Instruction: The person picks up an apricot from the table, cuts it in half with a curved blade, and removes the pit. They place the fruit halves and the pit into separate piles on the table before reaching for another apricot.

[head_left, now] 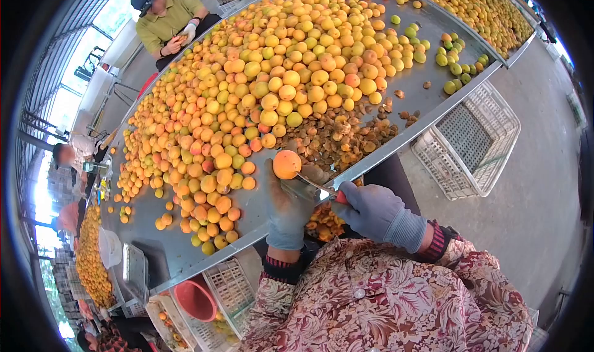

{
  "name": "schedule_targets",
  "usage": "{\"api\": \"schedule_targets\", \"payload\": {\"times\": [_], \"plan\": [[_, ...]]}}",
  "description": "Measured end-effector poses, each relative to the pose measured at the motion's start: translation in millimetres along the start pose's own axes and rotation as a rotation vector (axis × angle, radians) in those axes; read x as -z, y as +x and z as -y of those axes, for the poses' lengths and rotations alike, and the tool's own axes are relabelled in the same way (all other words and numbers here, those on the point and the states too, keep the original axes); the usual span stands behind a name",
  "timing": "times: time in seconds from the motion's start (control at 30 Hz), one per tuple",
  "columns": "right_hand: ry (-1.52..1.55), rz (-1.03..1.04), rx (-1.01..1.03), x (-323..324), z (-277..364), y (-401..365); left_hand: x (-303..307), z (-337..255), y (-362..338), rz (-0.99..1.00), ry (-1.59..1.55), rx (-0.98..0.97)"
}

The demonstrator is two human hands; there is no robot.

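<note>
My left hand (288, 208), in a grey glove, holds up an orange apricot (287, 164) at the near edge of a metal table (145, 222). In my gloved right hand (376, 214) is a thin metal pitting tool (341, 197) with a red handle. Its shaft points left, the tip right at the lower side of the apricot. Just beyond my hands lies a heap of brown pits (340, 135). Whole apricots (247, 86), yellow to orange, are piled across the table behind it. Below my hands, between the table edge and my lap, cut apricot pieces (325, 221) show.
A white plastic crate (467, 141) stands on the floor at the right. At lower left are a red bucket (195, 299) and more crates (230, 284). Another person (164, 21) works across the table. Greener apricots (455, 58) lie near the right corner.
</note>
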State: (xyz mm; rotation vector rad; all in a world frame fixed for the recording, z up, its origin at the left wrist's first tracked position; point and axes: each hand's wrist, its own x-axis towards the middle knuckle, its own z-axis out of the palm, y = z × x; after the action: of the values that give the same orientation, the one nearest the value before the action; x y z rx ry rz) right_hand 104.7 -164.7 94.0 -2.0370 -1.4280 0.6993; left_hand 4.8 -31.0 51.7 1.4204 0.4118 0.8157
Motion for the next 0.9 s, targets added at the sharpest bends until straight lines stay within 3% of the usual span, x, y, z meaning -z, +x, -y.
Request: {"api": "schedule_targets", "payload": {"times": [0.17, 0.23, 0.33, 0.47, 0.53, 0.57, 0.63, 0.83, 0.87, 0.9], "plan": [[-0.009, -0.015, 0.011, 0, 1, -1, -4, -9, -2, -0.066, -0.430, 0.121], [0.002, -0.033, 0.027, 0, 3, -2, 1, -12, 0, -0.026, -0.592, 0.347], [-0.043, 0.024, -0.016, 2, 6, -2, 10, 0, -1, 0.049, -0.448, 0.311], [-0.123, 0.015, -0.006, -2, 4, 0, 5, 14, -2, 0.043, -0.516, 0.379], [-0.143, 0.026, -0.021, -2, 5, 2, -3, 24, -3, -0.167, -0.576, 0.378], [-0.160, 0.045, -0.020, -1, 4, 3, -1, 25, -2, -0.167, -0.575, 0.379], [-0.172, 0.063, -0.024, -2, 2, 3, 4, 23, 0, -0.184, -0.849, 0.591], [-0.189, 0.118, -0.002, -4, -7, 9, 17, 38, -1, -0.081, -1.119, 0.666], [-0.187, 0.093, 0.014, -8, -12, 10, 15, 39, -2, -0.082, -1.119, 0.668], [-0.187, 0.067, 0.032, -9, -15, 11, 9, 35, 0, -0.179, -0.914, 0.697]]}}
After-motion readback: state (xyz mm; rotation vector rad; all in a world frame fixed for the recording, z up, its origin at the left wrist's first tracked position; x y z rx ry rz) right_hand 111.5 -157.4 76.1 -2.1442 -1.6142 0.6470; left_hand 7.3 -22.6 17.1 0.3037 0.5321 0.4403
